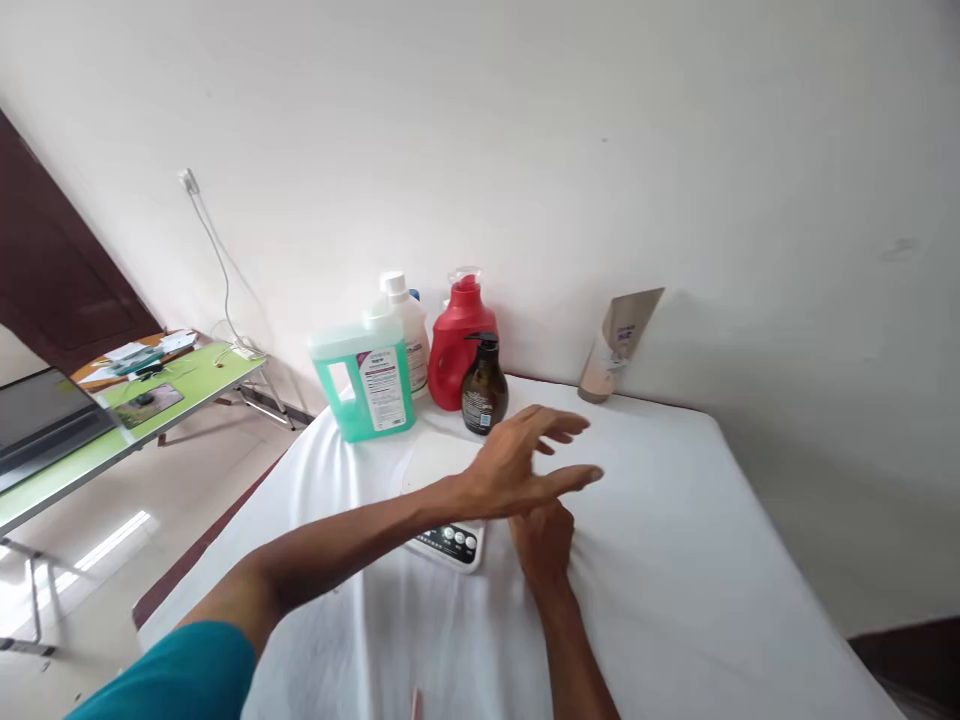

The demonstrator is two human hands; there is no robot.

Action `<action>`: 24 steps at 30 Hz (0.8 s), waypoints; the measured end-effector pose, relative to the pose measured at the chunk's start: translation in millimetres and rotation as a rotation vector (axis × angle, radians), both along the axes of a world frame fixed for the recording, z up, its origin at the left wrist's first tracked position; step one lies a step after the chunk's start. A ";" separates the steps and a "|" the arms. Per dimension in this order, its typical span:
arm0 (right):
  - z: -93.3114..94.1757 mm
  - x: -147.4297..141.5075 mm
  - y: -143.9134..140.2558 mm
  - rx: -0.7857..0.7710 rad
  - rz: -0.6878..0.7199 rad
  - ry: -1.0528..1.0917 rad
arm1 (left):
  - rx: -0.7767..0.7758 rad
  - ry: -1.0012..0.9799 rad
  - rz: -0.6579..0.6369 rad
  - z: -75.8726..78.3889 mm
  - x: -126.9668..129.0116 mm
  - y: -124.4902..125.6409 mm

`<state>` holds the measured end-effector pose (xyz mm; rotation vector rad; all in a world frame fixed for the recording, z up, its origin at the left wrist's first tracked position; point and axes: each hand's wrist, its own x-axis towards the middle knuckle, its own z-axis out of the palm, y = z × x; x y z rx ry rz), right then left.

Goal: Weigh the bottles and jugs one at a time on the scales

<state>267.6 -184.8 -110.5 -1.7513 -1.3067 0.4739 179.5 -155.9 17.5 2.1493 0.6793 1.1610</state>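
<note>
Head view. Fig.: both hands over a white digital scale (448,500) lying flat on a bench w/ white cloth (675,560). Left hand (525,465) hovers above the scale's right part, fingers spread & loose, gripping nothing; slightly blurred. Right hand (541,540) sits lower, just right of the scale's near corner, knuckles up on the cloth; fingers hidden under the left hand, so cannot tell if curled or flat, nor whether it touches the scale's edge.

Scale: centre of bench, button panel toward the near side, platform toward the far side. Far side, by the wall, L to R: green jug (365,385), white bottle (409,335), red jug (459,345), dark pump bottle (484,390) (nearest the scale), then, well apart, a beige tube (619,345) leaning on the wall.

Handling (judgement): scale looks thin, rigid, light, w/ a smooth top that is prob. slippery; it may slide on the loose cloth. Best hold: both side edges, thumbs clear of buttons, kept level. Avoid pressing the platform; load cell likely delicate.
</note>
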 end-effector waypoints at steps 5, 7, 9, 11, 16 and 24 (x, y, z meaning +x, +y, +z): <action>9.5 0.7 -6.8 -0.046 0.034 0.047 | 0.255 -0.167 0.637 9.7 -136.4 -32.4; 13.3 0.6 -8.6 -0.069 0.043 0.076 | 0.240 -0.227 0.919 1.8 -180.0 -13.7; 17.0 0.0 -9.6 -0.087 0.040 0.097 | 0.132 -0.284 1.063 -8.9 -213.6 10.6; 20.9 -1.0 -10.3 -0.107 0.037 0.100 | -0.020 -0.310 1.025 -17.3 -235.9 34.3; 29.0 -3.9 -12.2 -0.146 0.008 0.109 | -0.178 -0.422 0.742 -17.1 -252.1 78.9; 29.5 -8.4 -13.6 -0.081 -0.012 0.234 | -0.278 -0.670 0.716 2.4 -238.1 89.7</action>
